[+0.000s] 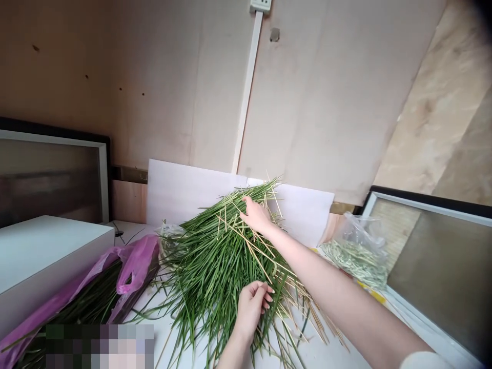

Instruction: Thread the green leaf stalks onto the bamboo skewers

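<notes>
"Grass [207,261] first: in the head view, where does it lie?"

"Heaped on the bench [145,300], a fan of blades whose long axis runs from one o'clock, where the ends gather, down to seven, where they splay loose."

"Which is nearer to it, right or left?"

"Both are at it. The right hand [254,215] is at the upper ends, most of the heap toward its eight o'clock; index finger and thumb look parted, but whether they grasp a stem can't be made out. The left hand [251,305] is at the near edge, the heap toward its eleven; its fingers curl in, and anything within is hidden."

"What's in the way?"

"Dry stalks [315,319] crossing from eleven to five, between the hands; the right forearm [338,297] hides some."

"Around the heap?"

"Purple bag [140,259] toward eight, white box [57,251] past it at nine, clear bag [357,256] of pale strands at three."
</notes>
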`<move>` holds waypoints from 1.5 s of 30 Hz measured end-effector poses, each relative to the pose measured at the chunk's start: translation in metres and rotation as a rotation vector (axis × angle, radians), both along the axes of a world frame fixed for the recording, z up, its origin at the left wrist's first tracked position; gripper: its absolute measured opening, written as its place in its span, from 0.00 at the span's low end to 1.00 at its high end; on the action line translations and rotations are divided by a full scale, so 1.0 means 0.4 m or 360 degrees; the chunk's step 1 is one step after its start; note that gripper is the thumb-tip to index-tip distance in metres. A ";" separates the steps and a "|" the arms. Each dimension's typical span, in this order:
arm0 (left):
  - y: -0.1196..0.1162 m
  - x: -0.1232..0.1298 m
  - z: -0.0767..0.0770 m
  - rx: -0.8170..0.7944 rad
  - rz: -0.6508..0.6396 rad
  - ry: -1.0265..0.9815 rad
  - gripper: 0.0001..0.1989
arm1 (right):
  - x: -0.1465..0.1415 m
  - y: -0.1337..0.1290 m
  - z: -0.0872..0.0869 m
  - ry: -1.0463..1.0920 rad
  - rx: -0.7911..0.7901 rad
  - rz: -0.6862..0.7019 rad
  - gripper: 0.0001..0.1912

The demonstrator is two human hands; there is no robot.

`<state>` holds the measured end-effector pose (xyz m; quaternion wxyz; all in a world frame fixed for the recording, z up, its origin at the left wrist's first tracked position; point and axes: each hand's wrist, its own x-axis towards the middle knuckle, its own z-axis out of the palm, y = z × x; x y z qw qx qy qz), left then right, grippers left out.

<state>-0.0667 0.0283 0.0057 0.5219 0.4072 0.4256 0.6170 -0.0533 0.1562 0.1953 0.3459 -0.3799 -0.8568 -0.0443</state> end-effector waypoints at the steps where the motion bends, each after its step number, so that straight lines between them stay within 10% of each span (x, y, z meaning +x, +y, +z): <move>1: 0.000 0.002 0.000 0.0013 -0.0012 0.0022 0.24 | 0.029 -0.020 -0.011 0.0004 0.0052 -0.0011 0.13; 8: 0.005 0.014 -0.006 0.0079 -0.0083 0.0112 0.23 | 0.425 -0.114 -0.184 0.0068 0.0139 -0.0423 0.13; 13: -0.003 0.018 0.007 0.0116 -0.0129 0.0179 0.22 | 0.703 -0.090 -0.359 -0.0122 -0.0268 -0.0973 0.07; 20: -0.013 0.017 0.027 0.0149 -0.0124 0.0212 0.22 | 0.811 -0.062 -0.516 -0.0451 -0.0784 -0.1161 0.11; 39: -0.017 0.024 0.019 0.0243 -0.0082 0.0273 0.21 | 0.915 -0.104 -0.494 -0.0625 -0.0778 -0.1325 0.12; 45: -0.056 0.010 0.092 0.0457 -0.0041 0.0462 0.20 | 0.959 -0.163 -0.489 -0.0519 -0.0708 -0.1256 0.13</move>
